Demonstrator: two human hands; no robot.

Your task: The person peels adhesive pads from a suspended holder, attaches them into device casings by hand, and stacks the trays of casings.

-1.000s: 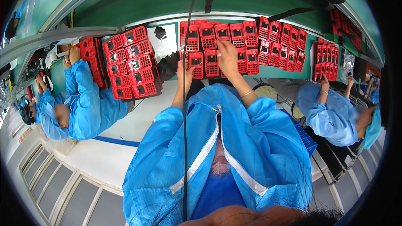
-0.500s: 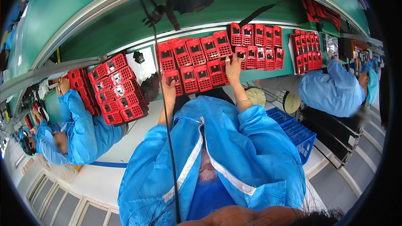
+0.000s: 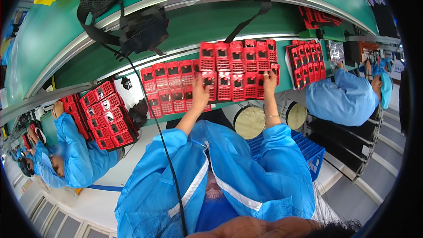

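A block of red plastic casings (image 3: pixel 237 57), each with a dark window and a grid of small openings, lies in two rows in front of me. My left hand (image 3: pixel 200 93) grips its near left edge. My right hand (image 3: pixel 269 83), with a ring and a bracelet, holds its right edge. Whatever carries the casings is hidden beneath them. To the left, another block of red casings (image 3: pixel 167 79) rests on the green bench, its right end partly covered by the held block and my left hand.
More red casings stand at left (image 3: pixel 108 114) and right (image 3: pixel 307 61). Co-workers in blue smocks (image 3: pixel 90 134) (image 3: pixel 341 99) sit on both sides. A black cable (image 3: pixel 154 128) hangs before me. Round stools (image 3: pixel 250 121) and a blue crate (image 3: pixel 313 154) stand below right.
Both hands have gone from the left block of casings to the right one and now hold its sides. That block looks larger and overlaps its neighbour. The whole view has shifted.
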